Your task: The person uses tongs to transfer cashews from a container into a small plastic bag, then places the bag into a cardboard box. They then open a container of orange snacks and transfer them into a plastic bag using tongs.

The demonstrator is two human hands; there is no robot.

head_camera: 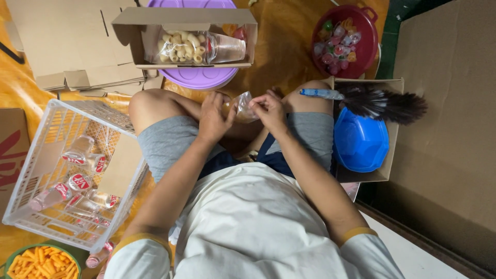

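Orange-brown floor [289,57] all around, strewn with flattened brown cardboard sheets [67,41] at upper left. Seated cross-legged on it, grey shorts and white shirt, bare knees spread to either side. Left hand [213,118] and right hand [268,109] meet between the knees, both pinching a small clear crinkled plastic bag [242,107]: left fingers closed on its near edge, right fingers curled narrowly over its top. Just beyond the hands, an open brown cardboard box [181,20] resting on a round purple plastic lid [199,77], holding a clear packet of pale ring-shaped snacks [181,46] beside a clear plastic cup [227,47]. Upper right, a round red plastic basin [369,49] filled with small colourful jelly cups [336,49]. Beside the right knee, a second open cardboard box [392,88] containing a blue plastic bowl [359,140] and a dark feather duster with a blue handle [382,103]. By the left knee, a white plastic lattice basket [31,155] tilted, with small bottled drinks with red labels [77,181] lying inside. Bottom left corner, a green bowl [10,257] of orange stick snacks [39,263].
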